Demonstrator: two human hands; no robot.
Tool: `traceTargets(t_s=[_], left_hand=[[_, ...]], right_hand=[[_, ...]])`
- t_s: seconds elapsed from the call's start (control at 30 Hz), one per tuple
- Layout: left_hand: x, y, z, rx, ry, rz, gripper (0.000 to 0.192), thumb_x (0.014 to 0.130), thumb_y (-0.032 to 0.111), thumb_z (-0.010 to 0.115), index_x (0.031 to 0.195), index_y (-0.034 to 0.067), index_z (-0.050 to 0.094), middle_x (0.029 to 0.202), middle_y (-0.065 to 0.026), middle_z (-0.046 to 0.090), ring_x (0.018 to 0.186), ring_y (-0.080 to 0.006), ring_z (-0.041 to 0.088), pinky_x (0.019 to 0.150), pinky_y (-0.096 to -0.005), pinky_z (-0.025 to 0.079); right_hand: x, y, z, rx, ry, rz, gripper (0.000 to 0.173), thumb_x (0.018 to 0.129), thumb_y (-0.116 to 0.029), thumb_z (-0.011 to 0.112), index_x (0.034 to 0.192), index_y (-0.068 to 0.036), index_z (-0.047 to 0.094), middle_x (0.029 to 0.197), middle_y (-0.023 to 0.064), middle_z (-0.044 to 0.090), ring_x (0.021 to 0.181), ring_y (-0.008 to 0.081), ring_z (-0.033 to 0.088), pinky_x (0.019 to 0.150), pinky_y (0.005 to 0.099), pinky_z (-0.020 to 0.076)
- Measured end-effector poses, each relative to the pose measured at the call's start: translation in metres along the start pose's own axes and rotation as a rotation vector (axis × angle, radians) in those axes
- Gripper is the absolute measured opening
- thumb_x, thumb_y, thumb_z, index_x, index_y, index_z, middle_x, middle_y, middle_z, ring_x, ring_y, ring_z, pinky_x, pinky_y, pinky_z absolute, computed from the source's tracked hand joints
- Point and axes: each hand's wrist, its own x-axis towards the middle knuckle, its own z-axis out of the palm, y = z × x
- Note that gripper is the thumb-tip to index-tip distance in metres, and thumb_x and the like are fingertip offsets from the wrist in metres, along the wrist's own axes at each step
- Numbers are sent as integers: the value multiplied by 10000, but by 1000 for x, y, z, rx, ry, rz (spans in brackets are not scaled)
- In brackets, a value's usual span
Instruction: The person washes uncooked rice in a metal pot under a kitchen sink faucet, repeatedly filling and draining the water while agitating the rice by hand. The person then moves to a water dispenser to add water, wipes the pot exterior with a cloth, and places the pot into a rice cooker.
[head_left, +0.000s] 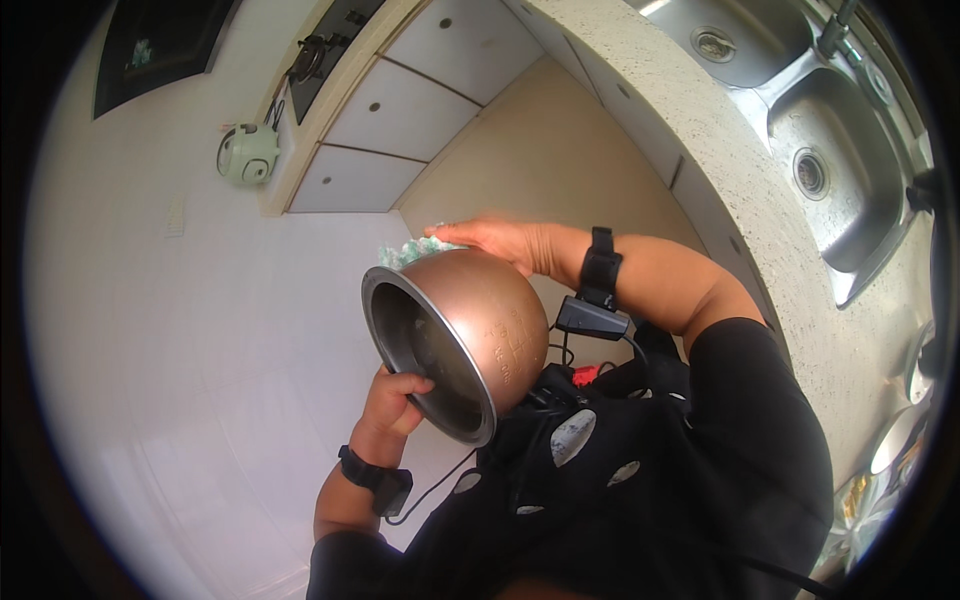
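A copper-coloured rice cooker inner pot (484, 315) is tilted on its side before me, its dark inside facing left. My left hand (394, 401) grips its rim at the lower left, with the thumb inside and the fingers outside. Over the pot's far outer wall lies my right hand (495, 238), fingers stretched out on a fluffy green-and-white cloth (421, 249). The cloth rests between those fingers and the pot's side, and part of it is hidden behind the pot. Raised marks and characters show on the pot's outer wall.
A stone-like counter (720, 172) with a double steel sink (847, 225) curves along my right. White cabinets (375, 169) stand ahead, below a gas hob (315, 60). A pale green rice cooker (249, 155) sits at the counter's end. Cables run from my wrist bands.
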Motion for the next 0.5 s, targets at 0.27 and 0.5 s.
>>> traceTargets(t_s=[0.27, 0.5], left_hand=[[23, 4, 30, 20, 26, 97, 562, 612, -128, 462, 1164, -44, 523, 1069, -151, 613, 991, -318, 609, 891, -420, 513], [81, 27, 23, 55, -30, 77, 578, 620, -97, 465, 1189, -14, 523, 1099, -143, 599, 1031, -313, 586, 921, -437, 495]], right_hand=[[8, 65, -32, 209, -89, -360, 410, 945, -360, 458, 1109, -13, 602, 1115, 136, 640, 972, 217, 623, 862, 421, 493], [-106, 46, -34, 402, 49, -391, 533, 995, -439, 302, 1311, -41, 464, 1254, 182, 554, 1074, 383, 569, 892, 547, 469]])
